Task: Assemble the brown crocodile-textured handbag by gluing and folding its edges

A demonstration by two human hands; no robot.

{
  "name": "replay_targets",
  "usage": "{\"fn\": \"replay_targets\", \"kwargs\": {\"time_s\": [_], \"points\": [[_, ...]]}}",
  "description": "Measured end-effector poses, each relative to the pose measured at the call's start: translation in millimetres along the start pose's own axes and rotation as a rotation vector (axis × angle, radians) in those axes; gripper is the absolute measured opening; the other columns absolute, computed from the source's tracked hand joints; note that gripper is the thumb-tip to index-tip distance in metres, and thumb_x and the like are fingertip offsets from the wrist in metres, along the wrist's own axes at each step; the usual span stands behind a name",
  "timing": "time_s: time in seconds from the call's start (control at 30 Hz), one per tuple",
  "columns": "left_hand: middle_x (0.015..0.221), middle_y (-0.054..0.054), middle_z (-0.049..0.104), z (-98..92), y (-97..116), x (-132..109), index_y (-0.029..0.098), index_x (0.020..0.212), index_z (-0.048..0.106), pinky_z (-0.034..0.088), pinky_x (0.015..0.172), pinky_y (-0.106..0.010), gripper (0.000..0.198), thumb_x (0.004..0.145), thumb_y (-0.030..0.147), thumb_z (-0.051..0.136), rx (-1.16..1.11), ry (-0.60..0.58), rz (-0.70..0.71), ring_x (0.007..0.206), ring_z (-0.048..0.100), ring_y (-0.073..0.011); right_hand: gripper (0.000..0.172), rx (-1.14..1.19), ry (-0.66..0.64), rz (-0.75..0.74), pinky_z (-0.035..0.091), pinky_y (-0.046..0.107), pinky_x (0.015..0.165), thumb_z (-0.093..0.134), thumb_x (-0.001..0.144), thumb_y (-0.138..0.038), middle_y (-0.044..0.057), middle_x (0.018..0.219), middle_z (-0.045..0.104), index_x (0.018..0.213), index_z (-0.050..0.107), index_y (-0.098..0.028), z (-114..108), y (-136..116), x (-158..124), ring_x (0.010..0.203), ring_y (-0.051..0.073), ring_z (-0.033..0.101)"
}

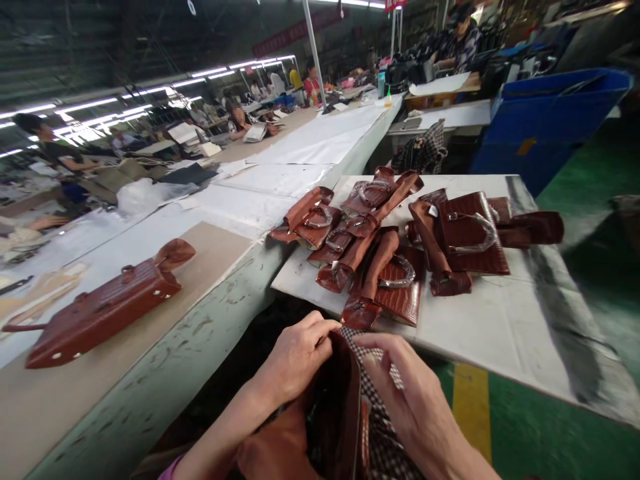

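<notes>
An unfinished brown leather handbag [334, 417] is held upright low in front of me, its dark inside showing. My left hand [300, 357] pinches the far end of its top rim, thumb and fingers closed on the leather. Right beside that rim is my right hand [407, 390], its fingers bent and drawn together; whatever lies between its fingertips is too small or hidden to tell. Black-and-white checked cloth [377, 407] shows between the bag and my right hand. The lower part of the bag runs out of view.
Several brown crocodile-patterned handbags [477, 233] with wrapped handles lie on a white board [505, 320] ahead. Another brown bag [107, 310] lies on its side on the long worktable [215, 247] at left. A blue bin [545, 127] stands back right. Co-workers sit farther off.
</notes>
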State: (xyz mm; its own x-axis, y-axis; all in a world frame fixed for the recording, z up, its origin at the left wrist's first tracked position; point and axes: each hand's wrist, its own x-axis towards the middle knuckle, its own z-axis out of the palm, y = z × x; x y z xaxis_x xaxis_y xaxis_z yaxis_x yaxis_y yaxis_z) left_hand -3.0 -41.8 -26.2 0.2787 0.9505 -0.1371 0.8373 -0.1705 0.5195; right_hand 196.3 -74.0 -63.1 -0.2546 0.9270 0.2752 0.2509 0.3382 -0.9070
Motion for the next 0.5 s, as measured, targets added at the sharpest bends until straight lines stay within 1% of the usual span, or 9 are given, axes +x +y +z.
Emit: {"fn": "replay_targets", "kwargs": {"time_s": [0.03, 0.07, 0.1, 0.17, 0.2, 0.23, 0.3, 0.4, 0.5], "points": [[0.104, -0.001, 0.066, -2.1, 0, -1, 0.023, 0.104, 0.07, 0.047, 0.085, -0.025, 0.032, 0.087, 0.012, 0.045, 0.008, 0.024, -0.015, 0.091, 0.064, -0.0154, 0.021, 0.002, -0.057, -0.131, 0.052, 0.026, 0.083, 0.044, 0.101, -0.029, 0.006, 0.107, 0.069, 0.116, 0.056, -0.022, -1, -8, -6, 0.094, 0.016, 0.066], [0.107, -0.002, 0.066, -4.5, 0, -2, 0.022, 0.1, 0.069, 0.046, 0.088, -0.025, 0.032, 0.086, 0.01, 0.043, 0.016, 0.048, -0.032, 0.094, 0.064, -0.0155, 0.023, 0.038, -0.158, -0.243, 0.052, 0.024, 0.086, 0.043, 0.102, -0.032, 0.005, 0.108, 0.07, 0.119, 0.056, -0.023, -1, -15, -11, 0.098, 0.015, 0.066], [0.107, -0.001, 0.066, -7.2, 0, -3, 0.022, 0.096, 0.068, 0.045, 0.088, -0.026, 0.031, 0.085, 0.01, 0.043, 0.025, 0.069, -0.053, 0.095, 0.063, -0.0157, 0.028, 0.083, -0.263, -0.302, 0.051, 0.023, 0.089, 0.04, 0.104, -0.038, 0.005, 0.11, 0.07, 0.12, 0.056, -0.022, 0, -21, -16, 0.102, 0.015, 0.066], [0.099, 0.0, 0.07, -13.9, 2, -8, 0.023, 0.091, 0.066, 0.045, 0.084, -0.026, 0.029, 0.083, 0.009, 0.042, 0.046, 0.089, -0.099, 0.09, 0.065, -0.016, 0.046, 0.15, -0.413, -0.351, 0.052, 0.021, 0.087, 0.029, 0.102, -0.053, 0.007, 0.111, 0.071, 0.115, 0.06, -0.02, 2, -28, -21, 0.102, 0.015, 0.067], [0.092, 0.001, 0.071, -17.7, 4, -12, 0.023, 0.089, 0.065, 0.045, 0.08, -0.027, 0.027, 0.082, 0.009, 0.042, 0.058, 0.094, -0.121, 0.085, 0.065, -0.0164, 0.054, 0.153, -0.448, -0.344, 0.053, 0.021, 0.085, 0.024, 0.102, -0.057, 0.007, 0.108, 0.072, 0.11, 0.062, -0.019, 4, -29, -23, 0.098, 0.015, 0.068], [0.086, 0.002, 0.071, -21.9, 6, -16, 0.023, 0.087, 0.064, 0.045, 0.077, -0.028, 0.026, 0.082, 0.01, 0.042, 0.072, 0.097, -0.141, 0.081, 0.066, -0.0168, 0.058, 0.142, -0.464, -0.338, 0.053, 0.021, 0.081, 0.019, 0.102, -0.058, 0.006, 0.102, 0.073, 0.104, 0.063, -0.019, 5, -30, -24, 0.093, 0.015, 0.069], [0.082, 0.002, 0.07, -30.0, 11, -25, 0.023, 0.085, 0.061, 0.044, 0.075, -0.029, 0.024, 0.081, 0.01, 0.041, 0.102, 0.11, -0.172, 0.077, 0.065, -0.0177, 0.06, 0.087, -0.492, -0.33, 0.052, 0.021, 0.077, 0.013, 0.105, -0.052, 0.004, 0.092, 0.072, 0.096, 0.063, -0.019, 6, -29, -27, 0.083, 0.013, 0.067], [0.079, 0.001, 0.068, -39.9, 24, -38, 0.023, 0.084, 0.058, 0.042, 0.073, -0.029, 0.023, 0.08, 0.009, 0.04, 0.143, 0.133, -0.199, 0.076, 0.064, -0.0184, 0.065, -0.062, -0.475, -0.466, 0.047, 0.024, 0.068, 0.008, 0.105, -0.05, 0.002, 0.079, 0.068, 0.081, 0.059, -0.019, 9, -24, -33, 0.074, 0.014, 0.062], [0.075, 0.002, 0.065, -47.6, 40, -51, 0.023, 0.082, 0.057, 0.041, 0.064, -0.026, 0.022, 0.079, 0.009, 0.039, 0.166, 0.133, -0.217, 0.062, 0.062, -0.015, 0.067, -0.236, -0.436, -0.581, 0.039, 0.028, 0.058, 0.007, 0.104, -0.052, 0.001, 0.063, 0.06, 0.064, 0.05, -0.019, 5, -22, -35, 0.062, 0.015, 0.053]]}}
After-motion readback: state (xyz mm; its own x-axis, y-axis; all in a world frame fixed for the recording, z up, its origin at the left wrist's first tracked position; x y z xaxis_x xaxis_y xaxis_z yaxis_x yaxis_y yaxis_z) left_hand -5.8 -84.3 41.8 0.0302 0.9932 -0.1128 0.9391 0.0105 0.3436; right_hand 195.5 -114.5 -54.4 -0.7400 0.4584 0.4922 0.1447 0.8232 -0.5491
